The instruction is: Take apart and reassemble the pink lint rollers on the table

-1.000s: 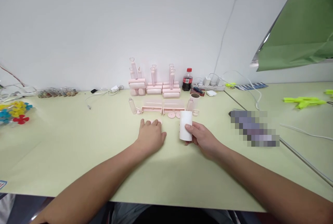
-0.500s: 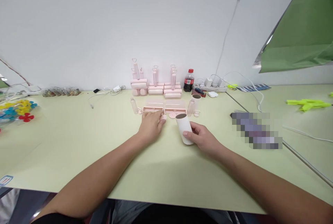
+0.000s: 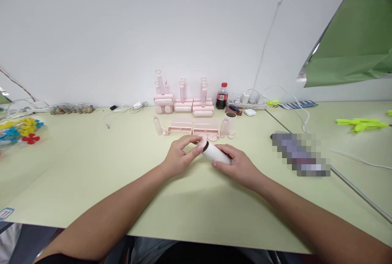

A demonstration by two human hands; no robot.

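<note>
My right hand [image 3: 234, 164] is wrapped round a white paper roll [image 3: 217, 153], tilted so that its hollow end points up and left. Between thumb and fingers, my left hand [image 3: 182, 155] pinches a pale pink round cap [image 3: 202, 143] against that open end; part of the roll's mouth still shows dark. Just behind the hands lie two open pink cases [image 3: 180, 130] with clear lids. A pink disc [image 3: 212, 137] rests by the right-hand case. Small clear tubes [image 3: 157, 126] stand at either side of the cases, and another white roll [image 3: 231, 121] stands upright behind the right one.
Pink lint-roller sets [image 3: 183, 106] are stacked against the wall beside a cola bottle [image 3: 222, 95]. A power strip [image 3: 248, 104] with cables is to their right. A blurred-out object [image 3: 301, 155] lies on the right, and coloured plastic pieces [image 3: 21, 130] on the left.
My left hand has come back from the cases with the pink cap and brought it to the roll's end. My right hand has tipped the roll over to the left.
</note>
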